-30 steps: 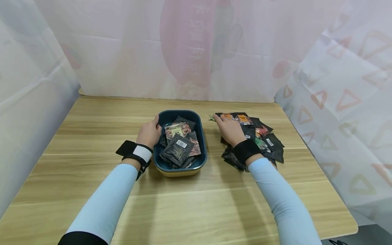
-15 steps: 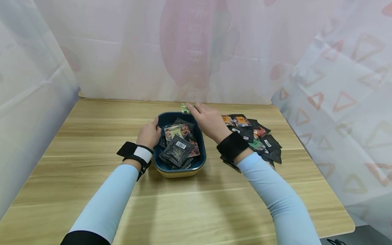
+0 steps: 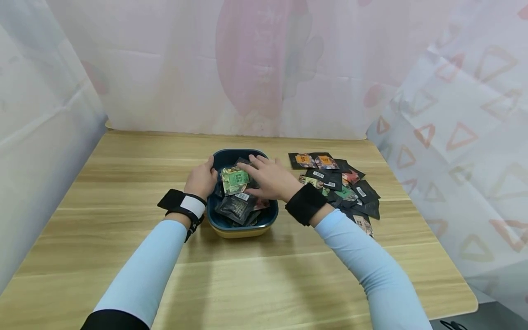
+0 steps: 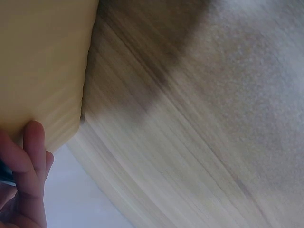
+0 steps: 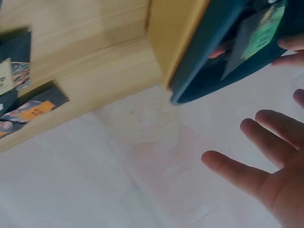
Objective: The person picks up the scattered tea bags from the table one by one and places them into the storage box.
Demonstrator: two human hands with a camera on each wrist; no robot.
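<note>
We take the blue tray (image 3: 270, 211) as our landmark: our left hand (image 3: 200, 179) sits at its left rim with the thumb hooked over the edge and the fingers curled down the yellow outer wall, which the left wrist view shows plainly, so it grips the tray and steadies it. Our right hand (image 3: 268, 178) hovers over the tray's middle with the fingers spread and straight, holding nothing; the right wrist view shows the same splayed fingers. The green packet (image 3: 235, 179) lies just left of those fingertips, on top of the dark packets already heaped inside the tray, and we cannot tell whether a fingertip touches it. To do this step well, we judge it best to let the packet lie flat near the tray's centre, not propped against the wall, since the heap is getting high and a slanted packet could slide over the rim. We should keep the left grip firm so the tray does not skate on the wooden table (image 3: 123, 174). The loose pile of packets (image 3: 346, 183) lies on the table to the right of the tray, near it but apart.
</note>
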